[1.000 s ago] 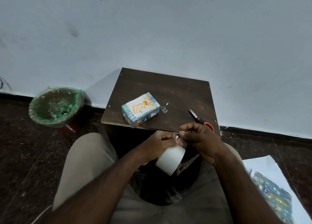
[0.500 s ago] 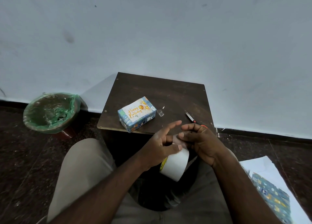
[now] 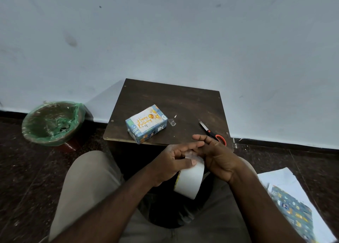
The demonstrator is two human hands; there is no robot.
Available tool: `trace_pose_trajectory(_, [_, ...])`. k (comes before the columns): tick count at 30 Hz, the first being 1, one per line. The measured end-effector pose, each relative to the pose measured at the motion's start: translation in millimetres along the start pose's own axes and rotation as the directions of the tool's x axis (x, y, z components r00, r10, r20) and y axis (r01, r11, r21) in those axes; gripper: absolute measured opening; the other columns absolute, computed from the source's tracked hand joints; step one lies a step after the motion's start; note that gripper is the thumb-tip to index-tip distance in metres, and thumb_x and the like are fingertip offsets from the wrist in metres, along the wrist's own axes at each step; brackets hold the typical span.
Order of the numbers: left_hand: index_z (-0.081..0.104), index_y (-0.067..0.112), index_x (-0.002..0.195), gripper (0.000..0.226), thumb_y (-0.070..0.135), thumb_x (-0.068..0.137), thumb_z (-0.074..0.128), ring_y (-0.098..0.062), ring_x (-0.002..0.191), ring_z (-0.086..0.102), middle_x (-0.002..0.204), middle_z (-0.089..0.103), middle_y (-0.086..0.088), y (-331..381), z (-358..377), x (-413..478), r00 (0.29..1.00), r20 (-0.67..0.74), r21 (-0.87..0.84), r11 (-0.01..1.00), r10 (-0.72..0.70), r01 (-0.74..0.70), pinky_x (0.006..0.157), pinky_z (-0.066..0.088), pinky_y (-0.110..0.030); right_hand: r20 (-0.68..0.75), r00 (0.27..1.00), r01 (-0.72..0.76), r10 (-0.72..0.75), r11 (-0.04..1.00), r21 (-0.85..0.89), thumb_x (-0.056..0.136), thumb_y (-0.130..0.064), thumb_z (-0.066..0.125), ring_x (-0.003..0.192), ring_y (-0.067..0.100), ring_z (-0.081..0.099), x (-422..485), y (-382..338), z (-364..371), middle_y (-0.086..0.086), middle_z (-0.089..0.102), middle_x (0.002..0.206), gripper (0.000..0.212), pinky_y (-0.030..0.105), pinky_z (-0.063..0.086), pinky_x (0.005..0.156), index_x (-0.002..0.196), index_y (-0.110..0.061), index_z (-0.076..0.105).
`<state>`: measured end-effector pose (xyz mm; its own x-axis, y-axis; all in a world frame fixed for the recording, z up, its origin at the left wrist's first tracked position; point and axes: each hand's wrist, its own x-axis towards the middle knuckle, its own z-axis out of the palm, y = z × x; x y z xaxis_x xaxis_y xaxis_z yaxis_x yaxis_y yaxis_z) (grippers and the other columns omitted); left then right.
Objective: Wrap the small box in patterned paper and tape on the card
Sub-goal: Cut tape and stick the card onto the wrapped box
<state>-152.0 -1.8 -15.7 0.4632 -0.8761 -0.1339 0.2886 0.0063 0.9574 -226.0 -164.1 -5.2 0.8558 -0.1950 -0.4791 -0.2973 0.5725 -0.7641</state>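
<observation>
Box [image 3: 153, 132], wrapped in patterned paper, lies on the table [image 3: 183, 99], near-left, with the card [image 3: 145, 122] on top. Your left hand [image 3: 170, 163] grips the tape roll [image 3: 190, 182] over your lap. Your right hand [image 3: 219, 157] touches the roll's upper edge; whether it pinches tape cannot be told.

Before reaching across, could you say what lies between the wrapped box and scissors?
Head view: a clear tape scrap and tiny sliver near the wrapped box, then bare table.
</observation>
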Motion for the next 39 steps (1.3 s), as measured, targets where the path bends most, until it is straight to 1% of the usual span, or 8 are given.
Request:
trace_pose_trajectory(5, [0.055, 0.018, 0.139, 0.060, 0.006, 0.081, 0.064, -0.027, 0.119, 0.061, 0.127, 0.066, -0.017, 1, -3, 1, 0.999, 0.020, -0.120, 0.992, -0.042, 0.044, 0.106, 0.044, -0.041, 0.020, 1.000, -0.018, 0.016, 0.996, 0.087, 0.061, -0.008, 0.079, 0.088, 0.028, 0.070, 3, 8, 3, 0.016, 0.071, 0.100, 0.056, 0.037, 0.058, 0.076, 0.115, -0.011, 0.063])
trace_pose_trajectory(7, [0.054, 0.019, 0.141, 0.060, 0.006, 0.083, 0.063, -0.025, 0.117, 0.062, 0.126, 0.067, -0.016, 2, -3, 1, 0.998, 0.038, -0.154, 0.987, -0.043, 0.049, 0.102, 0.048, -0.038, 0.024, 1.000, -0.022, 0.019, 0.994, 0.104, 0.057, -0.012, 0.086, 0.092, 0.029, 0.067, 4, 10, 5, 0.018, 0.067, 0.104, 0.063, 0.040, 0.056, 0.080, 0.116, -0.011, 0.064])
trace_pose_trajectory(10, [0.052, 0.018, 0.141, 0.060, 0.005, 0.083, 0.061, -0.019, 0.112, 0.065, 0.119, 0.071, -0.011, 6, 0, 0, 0.998, 0.033, -0.196, 0.979, -0.048, 0.054, 0.095, 0.050, -0.029, 0.032, 0.999, -0.017, 0.014, 0.993, 0.114, 0.070, -0.009, 0.072, 0.094, 0.031, 0.064, 5, 12, 5, 0.022, 0.061, 0.108, 0.050, 0.041, 0.054, 0.083, 0.119, -0.011, 0.063])
trace_pose_trajectory(17, [0.071, 0.028, 0.117, 0.041, 0.006, 0.084, 0.060, -0.024, 0.112, 0.065, 0.124, 0.068, -0.018, 14, 4, -2, 0.997, 0.065, -0.314, 0.947, -0.049, 0.067, 0.098, 0.051, -0.033, 0.078, 0.995, 0.053, -0.064, 0.991, 0.126, 0.048, -0.024, 0.097, 0.087, 0.028, 0.068, 4, 16, 4, 0.019, 0.068, 0.099, 0.069, 0.039, 0.059, 0.076, 0.110, -0.013, 0.070])
trace_pose_trajectory(22, [0.057, 0.024, 0.133, 0.051, 0.009, 0.084, 0.060, -0.022, 0.124, 0.060, 0.133, 0.064, -0.008, 14, 5, 0, 0.998, 0.047, -0.316, 0.946, -0.052, 0.065, 0.102, 0.049, -0.031, 0.135, 0.987, 0.067, -0.086, 0.988, 0.137, 0.059, -0.025, 0.094, 0.091, 0.028, 0.064, 4, 17, 2, 0.019, 0.064, 0.104, 0.059, 0.038, 0.056, 0.080, 0.112, -0.015, 0.069])
trace_pose_trajectory(30, [0.061, 0.017, 0.129, 0.043, 0.009, 0.087, 0.057, -0.024, 0.114, 0.065, 0.125, 0.067, -0.015, 12, 0, -1, 0.992, 0.082, -0.297, 0.948, -0.090, 0.111, 0.099, 0.051, -0.035, 0.074, 0.993, 0.087, -0.097, 0.989, 0.123, 0.052, -0.025, 0.097, 0.081, 0.025, 0.069, 1, 17, 4, 0.015, 0.070, 0.093, 0.065, 0.037, 0.058, 0.071, 0.108, -0.012, 0.068])
trace_pose_trajectory(35, [0.058, 0.000, 0.131, 0.043, 0.012, 0.090, 0.055, -0.025, 0.109, 0.064, 0.121, 0.067, -0.017, 10, 0, -1, 0.988, 0.120, -0.207, 0.971, -0.098, 0.122, 0.097, 0.050, -0.036, 0.051, 0.995, 0.081, -0.086, 0.992, 0.094, 0.073, -0.019, 0.076, 0.079, 0.026, 0.070, 0, 14, 6, 0.016, 0.070, 0.091, 0.043, 0.037, 0.058, 0.069, 0.113, -0.011, 0.063])
trace_pose_trajectory(39, [0.055, 0.013, 0.139, 0.050, 0.013, 0.089, 0.058, -0.029, 0.123, 0.060, 0.130, 0.065, -0.013, 10, 0, 1, 0.994, 0.056, -0.186, 0.977, -0.091, 0.100, 0.109, 0.043, -0.045, 0.059, 0.994, 0.083, -0.090, 0.990, 0.111, 0.049, -0.038, 0.098, 0.089, 0.030, 0.069, 1, 16, 7, 0.019, 0.068, 0.101, 0.069, 0.041, 0.059, 0.075, 0.106, -0.012, 0.070])
